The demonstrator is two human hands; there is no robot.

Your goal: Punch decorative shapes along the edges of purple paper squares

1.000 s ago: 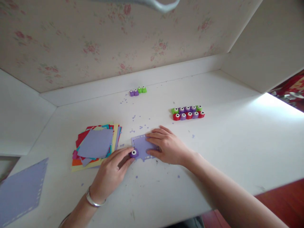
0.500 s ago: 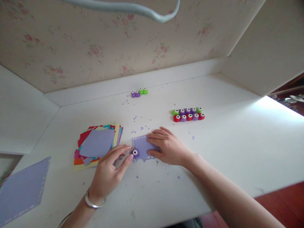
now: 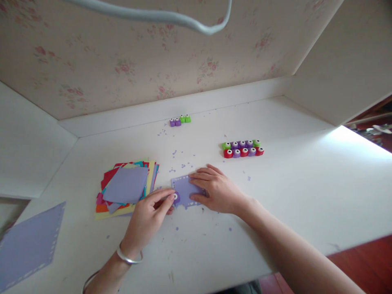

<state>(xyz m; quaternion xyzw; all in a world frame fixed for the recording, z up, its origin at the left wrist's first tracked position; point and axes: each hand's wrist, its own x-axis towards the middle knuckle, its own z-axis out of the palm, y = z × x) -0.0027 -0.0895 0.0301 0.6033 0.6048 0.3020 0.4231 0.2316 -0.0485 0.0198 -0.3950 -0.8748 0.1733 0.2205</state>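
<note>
Centrally, a lavender paper card [image 3: 183,188] lies flat on the white desk [image 3: 284,200], near the worker's side, with small cut-outs visible along its far and near edges. At its left edge sits a small purple plastic craft punch with a white round button [image 3: 177,199], button uppermost. The left hand [image 3: 150,219] comes in from the near left and grips this punch between thumb and fingers; the fingertips cover its left portion. The right hand [image 3: 219,190] is spread, palm down, its fingers resting over the card's right part and holding nothing in a pinch.

The governing relation is as follows: the punch lies directly at the left hand's fingertips, on the card's left margin, while the right hand bears on the opposite side. The left hand is plainly the nearer to the punch. The card's long axis cannot be confirmed, its right part being covered.

Left of the card, beside the left hand, stands a loose stack of multicoloured paper sheets [image 3: 125,185], lavender uppermost. Far right of the card is a two-row block of red, purple and green punches [image 3: 243,148]. Tiny lavender paper bits [image 3: 183,165] are scattered beyond the card.
</note>
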